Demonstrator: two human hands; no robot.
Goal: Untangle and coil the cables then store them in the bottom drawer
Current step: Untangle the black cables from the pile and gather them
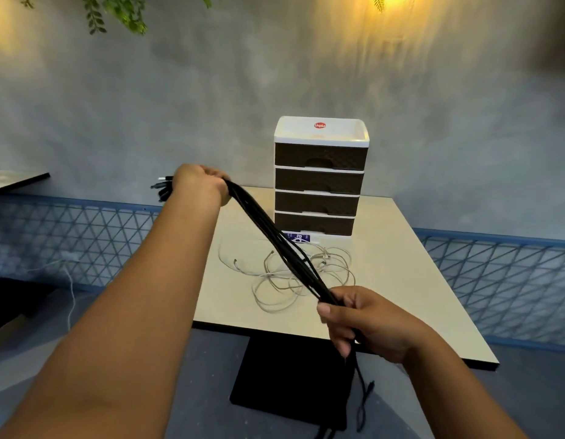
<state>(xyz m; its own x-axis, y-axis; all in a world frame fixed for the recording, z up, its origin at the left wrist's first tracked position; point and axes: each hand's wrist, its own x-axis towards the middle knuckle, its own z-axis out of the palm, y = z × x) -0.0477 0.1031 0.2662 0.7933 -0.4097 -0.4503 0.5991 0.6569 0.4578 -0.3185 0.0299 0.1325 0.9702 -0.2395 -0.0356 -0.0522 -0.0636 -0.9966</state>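
A bundle of black cables (274, 240) stretches taut in the air between my hands, above the table. My left hand (200, 185) grips one end, raised at the table's left, with plugs sticking out to its left. My right hand (363, 321) grips the bundle near the table's front edge, and loose ends hang below it toward the floor. A tangle of white cables (293, 274) lies on the table (401, 280). Behind it stands a drawer unit (319, 179) with several dark drawers, all pushed in; the bottom drawer (316, 224) is lowest.
A small blue and white card (300, 239) lies in front of the drawer unit. The table's black base (290, 381) sits on the floor below. Blue mesh fencing (496, 280) runs behind the table. Another table edge (18, 179) shows at far left.
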